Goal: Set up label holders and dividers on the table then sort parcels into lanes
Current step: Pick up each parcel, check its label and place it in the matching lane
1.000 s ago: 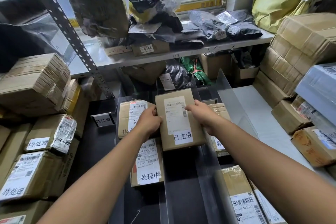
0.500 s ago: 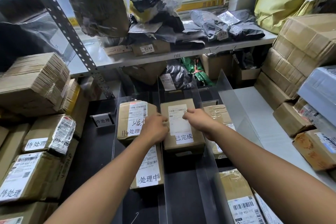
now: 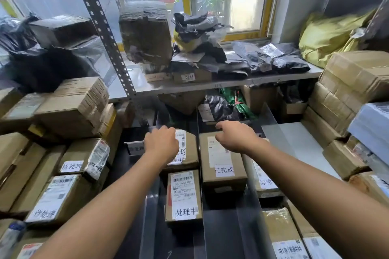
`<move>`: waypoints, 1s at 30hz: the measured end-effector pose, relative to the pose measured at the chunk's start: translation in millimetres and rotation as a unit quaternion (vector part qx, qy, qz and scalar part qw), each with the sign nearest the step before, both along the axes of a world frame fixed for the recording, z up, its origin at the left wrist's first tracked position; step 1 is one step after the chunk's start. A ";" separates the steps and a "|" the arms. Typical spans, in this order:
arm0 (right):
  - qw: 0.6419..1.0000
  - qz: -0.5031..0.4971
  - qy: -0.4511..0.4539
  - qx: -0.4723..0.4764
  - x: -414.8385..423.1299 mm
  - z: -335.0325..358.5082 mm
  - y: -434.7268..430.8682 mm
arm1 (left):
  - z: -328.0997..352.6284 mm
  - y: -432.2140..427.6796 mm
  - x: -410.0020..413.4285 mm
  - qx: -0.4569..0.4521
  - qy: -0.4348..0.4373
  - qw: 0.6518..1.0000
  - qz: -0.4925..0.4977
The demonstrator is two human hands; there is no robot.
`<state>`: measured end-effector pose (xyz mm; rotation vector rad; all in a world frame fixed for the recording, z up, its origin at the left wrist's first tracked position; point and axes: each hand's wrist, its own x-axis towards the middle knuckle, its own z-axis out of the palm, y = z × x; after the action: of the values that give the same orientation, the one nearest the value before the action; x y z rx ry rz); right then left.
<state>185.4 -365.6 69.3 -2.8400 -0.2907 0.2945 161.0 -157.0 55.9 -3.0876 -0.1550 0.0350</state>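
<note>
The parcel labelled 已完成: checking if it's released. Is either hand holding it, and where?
Cannot tell. The right hand hangs curled over the far end of the 已完成 parcel, the left hand over the neighbouring parcel; contact is hidden.

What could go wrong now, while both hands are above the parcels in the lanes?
1. The right hand is close to a clear divider, which is hard to see; the forearm might knock it over.
2. The left hand covers part of the label on a parcel, so a wrong lane could go unnoticed.
3. The tilted boxes on the left might slide onto the label holder.
</note>
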 end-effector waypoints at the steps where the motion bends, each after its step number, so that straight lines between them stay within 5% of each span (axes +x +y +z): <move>1: 1.000 0.006 -0.015 -0.002 -1.9 7.3 5.2 | 6.4 7.0 -4.4 0.010 -0.006 1.000 0.004; 30: 0.989 0.072 -0.023 0.124 -154.6 61.1 389.5 | 71.1 399.3 -183.2 -0.054 -0.078 0.985 0.144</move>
<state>30.9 23.9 130.4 -2.5865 -0.5076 0.2057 -22.2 242.3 127.0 -3.1430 -0.6251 -0.1955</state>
